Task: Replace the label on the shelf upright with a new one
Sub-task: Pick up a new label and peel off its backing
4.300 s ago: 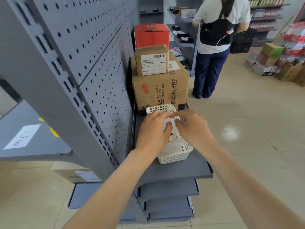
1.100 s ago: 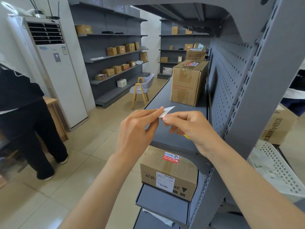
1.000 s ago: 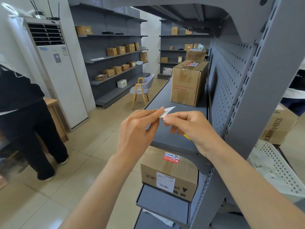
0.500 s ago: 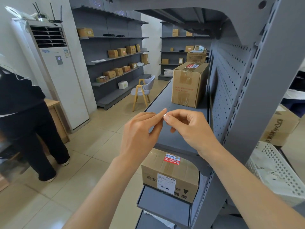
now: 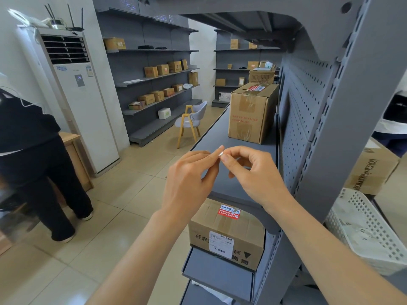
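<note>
**Careful, this sticker could fold on itself**

My left hand (image 5: 187, 181) and right hand (image 5: 251, 172) pinch the small white label (image 5: 221, 153) between fingertips. Fumbling it could curl or drop it. Right of them stands the shelf upright (image 5: 343, 119), unlabelled here.

A tall white air conditioner (image 5: 84, 102) is standing against the left wall, a grey chair (image 5: 192, 122) is sitting further back, a taped cardboard box (image 5: 252, 113) is resting on the shelf, and a white basket (image 5: 370, 232) is lying at right
</note>
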Tool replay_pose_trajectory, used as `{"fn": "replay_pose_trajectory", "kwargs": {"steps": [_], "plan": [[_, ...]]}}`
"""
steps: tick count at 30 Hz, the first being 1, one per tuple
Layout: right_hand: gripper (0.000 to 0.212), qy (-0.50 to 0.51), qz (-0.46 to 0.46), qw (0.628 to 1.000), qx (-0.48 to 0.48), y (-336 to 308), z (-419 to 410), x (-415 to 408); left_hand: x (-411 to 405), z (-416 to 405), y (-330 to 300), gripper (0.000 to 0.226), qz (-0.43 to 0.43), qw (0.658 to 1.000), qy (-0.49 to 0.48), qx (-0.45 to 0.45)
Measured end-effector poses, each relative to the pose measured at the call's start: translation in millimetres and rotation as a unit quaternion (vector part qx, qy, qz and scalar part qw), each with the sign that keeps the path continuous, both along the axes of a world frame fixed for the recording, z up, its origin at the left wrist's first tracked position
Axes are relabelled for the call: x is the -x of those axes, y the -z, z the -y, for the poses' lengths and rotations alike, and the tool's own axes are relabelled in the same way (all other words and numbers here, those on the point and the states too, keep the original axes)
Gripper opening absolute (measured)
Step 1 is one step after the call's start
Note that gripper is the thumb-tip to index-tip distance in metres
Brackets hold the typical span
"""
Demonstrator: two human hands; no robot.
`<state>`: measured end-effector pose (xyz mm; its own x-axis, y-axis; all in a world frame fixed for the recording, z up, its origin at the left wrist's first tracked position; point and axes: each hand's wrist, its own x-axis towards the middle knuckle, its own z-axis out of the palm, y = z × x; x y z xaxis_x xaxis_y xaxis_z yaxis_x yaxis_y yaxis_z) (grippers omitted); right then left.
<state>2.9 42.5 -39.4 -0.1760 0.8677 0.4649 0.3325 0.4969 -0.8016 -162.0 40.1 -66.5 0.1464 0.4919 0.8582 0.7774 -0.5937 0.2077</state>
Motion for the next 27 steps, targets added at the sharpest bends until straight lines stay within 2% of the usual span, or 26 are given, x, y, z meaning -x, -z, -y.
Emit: {"fn": "replay_pose_trajectory", "kwargs": {"steps": [7,13,16,20,23,25,27], "plan": [[0.015,0.015,-0.001,1.0,-0.004,0.7,1.7,-1.6,-1.7,0.4,-0.4,0.034,-0.016,1.0,-0.017,-0.012],[0.014,0.015,-0.045,0.998,0.029,-1.6,3.9,-0.6,-2.0,0.0,0.5,0.034,-0.054,0.998,-0.03,-0.029],[0.023,0.016,-0.049,0.999,0.017,-2.6,4.0,-0.5,-7.1,7.4,-2.7,0.03,0.02,0.998,0.041,0.044],[0.018,0.016,-0.032,0.999,0.007,-2.5,4.0,-3.1,-15.1,22.9,-14.2,0.028,0.168,0.951,0.142,0.217],[0.011,0.015,0.018,0.999,-0.021,-0.8,3.3,-4.2,-19.0,23.1,-20.3,0.026,0.216,0.938,0.13,0.236],[0.012,0.015,0.028,0.999,-0.032,0.1,2.2,-4.0,-16.9,17.5,-18.7,0.032,0.245,0.931,0.131,0.238],[0.011,0.016,0.03,0.999,-0.036,-1.3,1.1,-5.1,-15.6,13.7,-16.7,0.028,0.266,0.928,0.121,0.233]]}}
